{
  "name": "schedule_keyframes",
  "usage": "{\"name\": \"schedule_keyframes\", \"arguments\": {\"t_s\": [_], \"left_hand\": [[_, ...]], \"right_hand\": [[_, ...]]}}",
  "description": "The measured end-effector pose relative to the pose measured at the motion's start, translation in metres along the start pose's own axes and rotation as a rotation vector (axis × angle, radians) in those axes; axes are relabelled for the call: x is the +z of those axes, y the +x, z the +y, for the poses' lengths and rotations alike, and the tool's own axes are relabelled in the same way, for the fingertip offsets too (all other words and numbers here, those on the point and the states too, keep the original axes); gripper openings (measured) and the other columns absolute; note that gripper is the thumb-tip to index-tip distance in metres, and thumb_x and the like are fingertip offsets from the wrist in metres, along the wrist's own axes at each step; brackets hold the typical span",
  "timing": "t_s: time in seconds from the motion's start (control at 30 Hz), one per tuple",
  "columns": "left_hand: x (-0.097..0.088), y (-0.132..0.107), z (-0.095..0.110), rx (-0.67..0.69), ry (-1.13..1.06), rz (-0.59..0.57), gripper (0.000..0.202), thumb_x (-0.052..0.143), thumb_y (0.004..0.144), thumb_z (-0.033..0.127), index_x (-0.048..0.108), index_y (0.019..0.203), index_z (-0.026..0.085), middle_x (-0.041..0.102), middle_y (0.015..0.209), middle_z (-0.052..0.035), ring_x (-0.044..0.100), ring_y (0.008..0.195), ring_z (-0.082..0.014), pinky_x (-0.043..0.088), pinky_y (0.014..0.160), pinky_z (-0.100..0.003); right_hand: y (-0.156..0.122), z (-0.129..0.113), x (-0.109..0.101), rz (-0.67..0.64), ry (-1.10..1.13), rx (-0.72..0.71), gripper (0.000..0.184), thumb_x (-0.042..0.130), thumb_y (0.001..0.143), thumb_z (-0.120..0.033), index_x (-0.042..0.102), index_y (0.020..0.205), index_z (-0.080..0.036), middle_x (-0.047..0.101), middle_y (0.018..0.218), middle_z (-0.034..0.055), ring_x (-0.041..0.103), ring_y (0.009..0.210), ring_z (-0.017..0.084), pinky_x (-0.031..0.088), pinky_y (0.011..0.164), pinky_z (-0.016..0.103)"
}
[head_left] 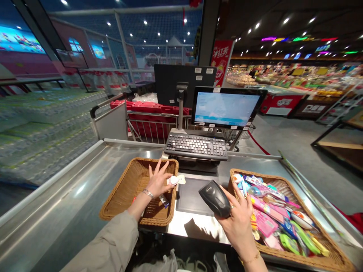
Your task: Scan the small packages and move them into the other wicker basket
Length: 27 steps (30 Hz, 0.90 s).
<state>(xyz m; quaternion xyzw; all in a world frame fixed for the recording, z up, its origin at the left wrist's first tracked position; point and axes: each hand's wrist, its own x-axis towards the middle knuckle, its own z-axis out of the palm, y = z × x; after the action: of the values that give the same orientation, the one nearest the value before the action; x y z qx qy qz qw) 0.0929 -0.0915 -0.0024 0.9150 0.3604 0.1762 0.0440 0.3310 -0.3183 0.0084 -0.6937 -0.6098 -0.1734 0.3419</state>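
Observation:
My left hand [158, 181] is over the right side of the left wicker basket [112, 200], its thumb and a finger pinching a small white and pale-yellow item [178, 180] whose kind I cannot make out. The other fingers are spread. Inside that basket lies a small dark packet [164, 201], below my hand. My right hand [238, 215] is wrapped around a black barcode scanner [214, 198], its head tilted toward the left hand's item. To the right of it, a second wicker basket [326, 260] is full of colourful packaged goods [266, 223].
A keyboard [195, 146] and a lit monitor [227, 107] stand behind the dark flat plate [193, 194] set in the metal counter [85, 170]. A shopping trolley [147, 124] is behind the counter. Stacked bottle packs [51, 124] are at left.

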Motion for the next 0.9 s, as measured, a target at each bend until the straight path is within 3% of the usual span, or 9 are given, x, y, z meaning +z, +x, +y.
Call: {"name": "schedule_keyframes", "arguments": {"t_s": [0.1, 0.27, 0.57, 0.9], "left_hand": [[-0.003, 0.003, 0.015, 0.078, 0.064, 0.120, 0.032, 0.071, 0.076, 0.041, 0.069, 0.105, 0.027, 0.029, 0.155, -0.0086, 0.010, 0.145, -0.0386, -0.006, 0.105, -0.075], [-0.010, 0.014, 0.042, 0.134, 0.087, 0.257, 0.032, 0.066, 0.080, 0.044, 0.068, 0.107, 0.026, 0.032, 0.153, -0.0107, 0.012, 0.145, -0.0376, -0.006, 0.107, -0.072], [-0.018, 0.027, 0.075, 0.204, 0.055, 0.344, 0.034, 0.068, 0.080, 0.038, 0.066, 0.112, 0.026, 0.034, 0.152, -0.0109, 0.011, 0.145, -0.0394, -0.006, 0.107, -0.073], [-0.019, 0.032, 0.087, 0.241, 0.031, 0.411, 0.032, 0.065, 0.082, 0.038, 0.067, 0.112, 0.027, 0.036, 0.151, -0.0108, 0.011, 0.145, -0.0381, -0.005, 0.108, -0.072]], "right_hand": [[0.002, -0.001, 0.001, 0.018, -0.016, 0.008, 0.026, 0.060, 0.077, -0.028, 0.062, 0.103, -0.024, 0.065, 0.121, 0.0031, 0.037, 0.135, 0.032, 0.018, 0.109, 0.065], [0.002, 0.000, 0.002, 0.035, -0.049, 0.020, 0.022, 0.061, 0.076, -0.028, 0.064, 0.098, -0.025, 0.066, 0.119, 0.0028, 0.037, 0.135, 0.032, 0.016, 0.109, 0.065], [0.000, 0.004, -0.004, 0.084, -0.123, 0.047, 0.018, 0.060, 0.074, -0.027, 0.065, 0.091, -0.025, 0.066, 0.118, 0.0032, 0.035, 0.136, 0.031, 0.014, 0.110, 0.063], [0.000, 0.000, -0.013, 0.113, -0.157, 0.078, 0.019, 0.061, 0.075, -0.028, 0.065, 0.093, -0.023, 0.067, 0.116, 0.0040, 0.039, 0.132, 0.032, 0.013, 0.110, 0.063]]}}
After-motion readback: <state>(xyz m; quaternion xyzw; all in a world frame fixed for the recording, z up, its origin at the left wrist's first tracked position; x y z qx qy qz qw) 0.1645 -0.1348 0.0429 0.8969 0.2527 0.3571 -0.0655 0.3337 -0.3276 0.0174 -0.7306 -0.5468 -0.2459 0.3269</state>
